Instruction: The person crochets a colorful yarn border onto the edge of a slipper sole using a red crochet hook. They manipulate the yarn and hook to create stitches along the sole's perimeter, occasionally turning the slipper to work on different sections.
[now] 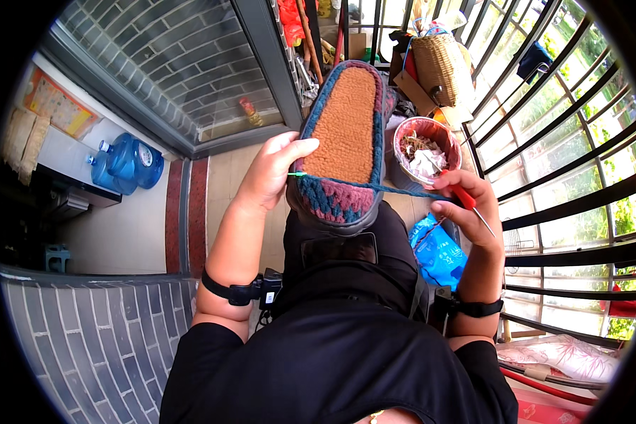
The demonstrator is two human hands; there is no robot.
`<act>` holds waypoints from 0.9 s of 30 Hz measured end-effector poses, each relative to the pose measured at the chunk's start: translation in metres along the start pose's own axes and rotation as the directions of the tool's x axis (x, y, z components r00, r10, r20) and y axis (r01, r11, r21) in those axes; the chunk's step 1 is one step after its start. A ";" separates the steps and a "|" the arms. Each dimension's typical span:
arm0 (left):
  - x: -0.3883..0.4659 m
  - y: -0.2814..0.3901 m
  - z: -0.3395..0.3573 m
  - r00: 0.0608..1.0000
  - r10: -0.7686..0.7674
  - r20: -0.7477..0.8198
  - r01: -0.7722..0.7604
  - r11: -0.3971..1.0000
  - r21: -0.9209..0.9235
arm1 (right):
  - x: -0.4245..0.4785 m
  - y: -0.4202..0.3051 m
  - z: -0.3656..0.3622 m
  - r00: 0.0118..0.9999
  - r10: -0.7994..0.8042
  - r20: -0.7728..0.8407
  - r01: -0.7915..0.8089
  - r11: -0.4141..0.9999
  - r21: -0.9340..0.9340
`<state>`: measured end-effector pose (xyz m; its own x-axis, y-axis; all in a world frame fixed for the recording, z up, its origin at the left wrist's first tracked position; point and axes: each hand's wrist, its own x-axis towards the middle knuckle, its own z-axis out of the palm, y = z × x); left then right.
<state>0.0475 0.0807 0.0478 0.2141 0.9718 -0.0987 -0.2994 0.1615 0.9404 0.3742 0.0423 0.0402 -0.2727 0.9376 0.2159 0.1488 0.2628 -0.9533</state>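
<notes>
My left hand [269,172] grips the left edge of a slipper [344,127], its thumb on the brown plush insole. The slipper has a dark sole and a teal and mauve yarn edging; a knitted band [339,201] in the same colours crosses the end nearest me. Beside my left fingers, a small green plastic pin [297,174] sits at the band's edge. A strand of teal yarn [408,192] stretches from the band to my right hand [469,209]. That hand also holds a red-handled tool [462,197] with a thin metal shaft pointing down and right.
A waste bucket [458,151] with scraps stands beyond my right hand, a blue plastic bag [439,252] below it. A phone [339,248] lies on my lap. Black railings [562,214] line the right; a glass door frame [265,63] and blue water bottles [132,161] are left.
</notes>
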 end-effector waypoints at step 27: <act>0.011 -0.008 -0.024 0.990 0.040 -0.132 -0.035 0.999 0.042 | -0.094 -0.060 -0.232 0.776 0.150 -0.613 -0.486 0.761 -0.429</act>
<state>0.0301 0.0945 0.0318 0.0777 0.9917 -0.1026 -0.2676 0.1199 0.9560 0.6117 -0.0084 0.1264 0.3935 0.9063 0.1540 0.6538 -0.1581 -0.7400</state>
